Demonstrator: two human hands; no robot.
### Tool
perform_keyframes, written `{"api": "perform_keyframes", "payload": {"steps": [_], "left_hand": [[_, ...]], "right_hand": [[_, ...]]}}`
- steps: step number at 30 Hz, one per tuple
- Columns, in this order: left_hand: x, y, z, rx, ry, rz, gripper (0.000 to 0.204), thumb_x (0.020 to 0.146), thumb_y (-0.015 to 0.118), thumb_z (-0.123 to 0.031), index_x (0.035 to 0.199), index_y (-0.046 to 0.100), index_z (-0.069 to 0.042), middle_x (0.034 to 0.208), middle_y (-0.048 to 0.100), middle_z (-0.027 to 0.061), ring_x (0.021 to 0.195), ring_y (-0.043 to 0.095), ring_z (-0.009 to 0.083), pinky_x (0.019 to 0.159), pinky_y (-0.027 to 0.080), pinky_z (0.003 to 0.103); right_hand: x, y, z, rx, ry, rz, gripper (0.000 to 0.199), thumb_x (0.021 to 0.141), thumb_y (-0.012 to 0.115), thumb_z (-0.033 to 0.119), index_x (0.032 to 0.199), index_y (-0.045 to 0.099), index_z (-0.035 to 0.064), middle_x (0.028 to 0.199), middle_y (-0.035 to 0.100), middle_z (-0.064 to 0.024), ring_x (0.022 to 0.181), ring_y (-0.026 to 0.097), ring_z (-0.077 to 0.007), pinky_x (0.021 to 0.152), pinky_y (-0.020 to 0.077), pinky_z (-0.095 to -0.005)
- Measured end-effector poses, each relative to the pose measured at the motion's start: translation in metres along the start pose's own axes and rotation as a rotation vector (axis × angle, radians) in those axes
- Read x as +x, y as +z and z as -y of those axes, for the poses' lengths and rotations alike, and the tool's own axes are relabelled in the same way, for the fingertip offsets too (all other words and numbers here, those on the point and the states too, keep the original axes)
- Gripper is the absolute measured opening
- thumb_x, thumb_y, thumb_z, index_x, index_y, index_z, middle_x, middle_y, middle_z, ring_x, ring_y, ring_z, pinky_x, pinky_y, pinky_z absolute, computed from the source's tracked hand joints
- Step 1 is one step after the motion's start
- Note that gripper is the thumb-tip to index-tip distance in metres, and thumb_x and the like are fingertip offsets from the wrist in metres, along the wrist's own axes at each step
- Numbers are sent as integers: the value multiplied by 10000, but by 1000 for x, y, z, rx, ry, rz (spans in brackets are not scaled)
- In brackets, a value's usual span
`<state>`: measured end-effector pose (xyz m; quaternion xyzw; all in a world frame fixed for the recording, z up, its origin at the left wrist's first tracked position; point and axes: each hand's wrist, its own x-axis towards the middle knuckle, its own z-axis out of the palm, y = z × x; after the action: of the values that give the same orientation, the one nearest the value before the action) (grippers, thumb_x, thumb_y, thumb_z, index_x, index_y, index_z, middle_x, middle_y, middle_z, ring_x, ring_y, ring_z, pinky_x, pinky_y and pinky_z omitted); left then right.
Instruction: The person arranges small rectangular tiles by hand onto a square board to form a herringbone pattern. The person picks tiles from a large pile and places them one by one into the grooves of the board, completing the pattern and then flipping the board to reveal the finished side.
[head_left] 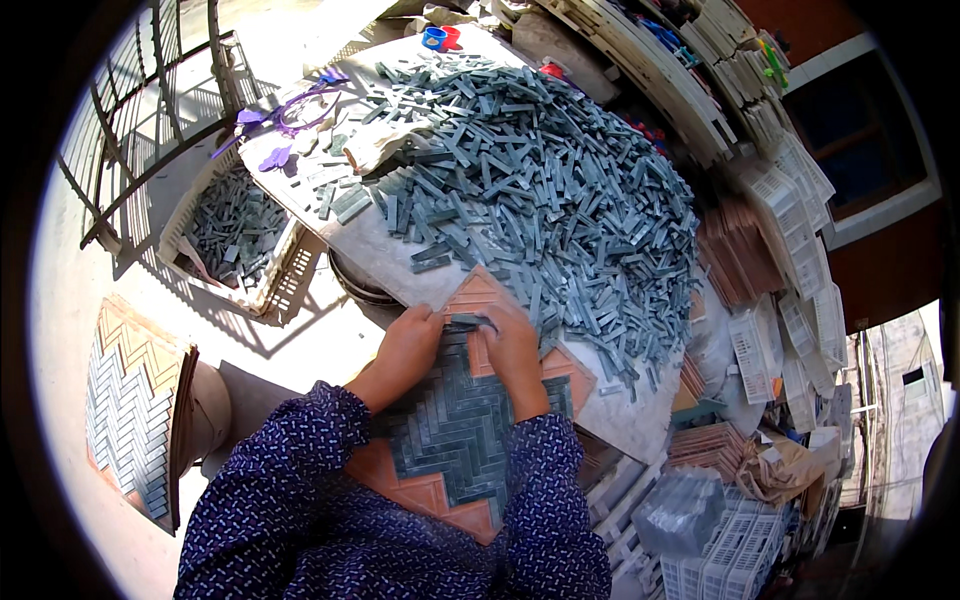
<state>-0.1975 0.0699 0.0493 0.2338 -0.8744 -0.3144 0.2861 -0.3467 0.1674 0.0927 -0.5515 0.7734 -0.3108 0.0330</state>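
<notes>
An orange-brown tray (425, 492) with a zigzag edge lies before me on the table, its middle filled with dark green-grey stone strips (455, 425) in a herringbone pattern. Over its far part my two hands come close together. A small dark stone strip tile (467, 321) lies between their fingertips. My left hand (405, 348) is closed at the strip's left end, its thumb and forefinger pinched. My right hand (513, 352) pinches the other end, with the fingers curled and partly hidden. Beyond them spreads a big heap of loose stone strips (540, 170).
A cream plastic crate (270, 285) of strips stands left of the table (375, 262). A finished herringbone panel (130, 415) rests at far left. Purple scissors-like items and a blue cup (434, 38) lie at the back. Stacked white crates (755, 340) and brown trays (738, 250) line the right.
</notes>
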Motion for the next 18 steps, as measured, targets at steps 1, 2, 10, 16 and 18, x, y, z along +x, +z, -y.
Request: {"api": "perform_keyframes", "payload": {"steps": [1, 2, 10, 16, 18], "left_hand": [[1, 0, 0, -6, -1, 9, 69, 766, 567, -32, 824, 582, 2, 801, 546, 159, 801, 570, 354, 706, 485, 418], [1, 0, 1, -36, -8, -5, 78, 775, 572, -38, 841, 587, -1, 810, 552, 158, 808, 572, 353, 708, 484, 419], [5, -4, 10, -112, 58, -79, 132, 806, 601, -84, 915, 616, -11, 885, 587, 149, 856, 577, 338, 756, 482, 396], [10, 7, 5, 127, 202, 44, 564, 797, 655, -180, 1310, 474, -29, 1352, 474, 142, 1275, 418, 335, 1057, 343, 426], [1, 6, -4, 207, 170, 162, 691, 812, 643, -290, 1388, 365, -28, 1451, 356, 138, 1357, 313, 296, 1102, 265, 459]], "right_hand": [[1, 1, -1, 15, 12, 15, 242, 726, 660, -12, 965, 652, 30, 931, 643, -166, 875, 609, -344, 773, 481, -378], [3, 1, -2, 30, 23, 30, 245, 725, 658, -10, 967, 652, 31, 935, 640, -166, 887, 600, -352, 785, 477, -386], [10, 12, -13, 43, -134, 32, 250, 736, 614, -29, 980, 640, 21, 903, 618, -181, 850, 593, -378, 742, 477, -420], [-17, -7, -12, 287, 175, -66, 284, 809, 624, 1, 1092, 624, -20, 975, 665, -142, 853, 647, -215, 757, 511, -304], [-43, -14, -8, 416, 289, -118, 275, 837, 633, 28, 1107, 623, -26, 985, 679, -118, 862, 651, -158, 760, 511, -268]]}}
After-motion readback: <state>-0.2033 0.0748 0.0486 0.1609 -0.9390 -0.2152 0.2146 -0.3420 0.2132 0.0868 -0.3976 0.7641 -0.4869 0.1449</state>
